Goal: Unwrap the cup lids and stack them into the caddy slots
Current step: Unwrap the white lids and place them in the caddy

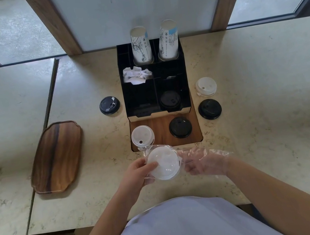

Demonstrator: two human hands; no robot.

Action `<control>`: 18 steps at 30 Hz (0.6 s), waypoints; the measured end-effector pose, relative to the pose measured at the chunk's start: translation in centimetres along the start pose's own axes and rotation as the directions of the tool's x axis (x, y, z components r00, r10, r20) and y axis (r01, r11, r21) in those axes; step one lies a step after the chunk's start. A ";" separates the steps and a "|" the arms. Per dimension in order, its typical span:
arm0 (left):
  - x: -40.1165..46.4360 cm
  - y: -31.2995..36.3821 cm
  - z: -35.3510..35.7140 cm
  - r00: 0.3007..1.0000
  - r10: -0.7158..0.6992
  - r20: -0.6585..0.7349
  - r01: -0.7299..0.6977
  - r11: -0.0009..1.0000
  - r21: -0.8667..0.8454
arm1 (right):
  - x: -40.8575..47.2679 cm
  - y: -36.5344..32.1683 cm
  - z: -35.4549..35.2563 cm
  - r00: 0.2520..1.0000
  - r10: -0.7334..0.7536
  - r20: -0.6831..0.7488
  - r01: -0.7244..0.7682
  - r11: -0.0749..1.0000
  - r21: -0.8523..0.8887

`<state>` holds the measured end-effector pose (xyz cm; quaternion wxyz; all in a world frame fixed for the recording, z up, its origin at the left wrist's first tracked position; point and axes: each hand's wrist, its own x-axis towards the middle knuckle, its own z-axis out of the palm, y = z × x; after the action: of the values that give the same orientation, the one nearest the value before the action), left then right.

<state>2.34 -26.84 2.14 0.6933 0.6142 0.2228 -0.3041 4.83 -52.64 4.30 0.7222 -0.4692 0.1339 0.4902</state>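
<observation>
Far left on the bench (264, 123) lies a long wooden tray (57, 157), w/ nothing on it. Right of that, a black lid (109, 105) sits flat on the stone, just beside the caddy's left wall.

Centre: black caddy (140, 99), standing on a wood inset board (159, 126). Back row holds 2 stacks of printed paper cups (140, 45), upside down, one per round slot. Mid-left compartment has crumpled white wrappers (136, 75). Front-right slot holds a black lid stack (170, 99); front-left slot looks dark, contents can't be told. On the board in front of the caddy: a white lid (142, 136) at left and another black lid (180, 127) at right, apart from each other.

Nearer the person, the left hand (138, 172) grips a wrapped white lid (163, 163) by its left edge, thumb on top, fingers curled under. Clear plastic wrap (179, 155) is around the lid, bunched toward the right side. The lid is held just above the bench, near the front edge of the board, close to the loose white lid. The right hand (202, 162), in a thin clear glove, pinches the wrap at the lid's right edge. Hands are close, w/ the lid between them.

Right of the caddy: a white lid w/ tab (206, 86) on the bench, and just in front of it one more black lid (209, 109).
</observation>
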 end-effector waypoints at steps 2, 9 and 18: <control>0.0 0.1 0.2 1.000 0.012 0.023 -0.012 0.999 0.031 | -0.1 -0.4 0.7 0.999 0.023 -0.043 -0.028 0.993 -0.113; -0.3 0.4 0.3 0.995 0.016 0.095 -0.016 1.000 0.005 | 0.1 -0.6 0.8 0.993 0.041 -0.112 -0.053 0.994 -0.101; -0.6 0.9 0.3 0.997 0.061 0.055 -0.057 0.995 -0.082 | 1.5 -0.4 1.3 0.988 -0.041 -0.147 0.024 0.992 -0.122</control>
<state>2.50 -26.98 3.21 0.7323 0.5831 0.1965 -0.2918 5.58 -50.72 4.22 0.6887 -0.5490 0.1503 0.4491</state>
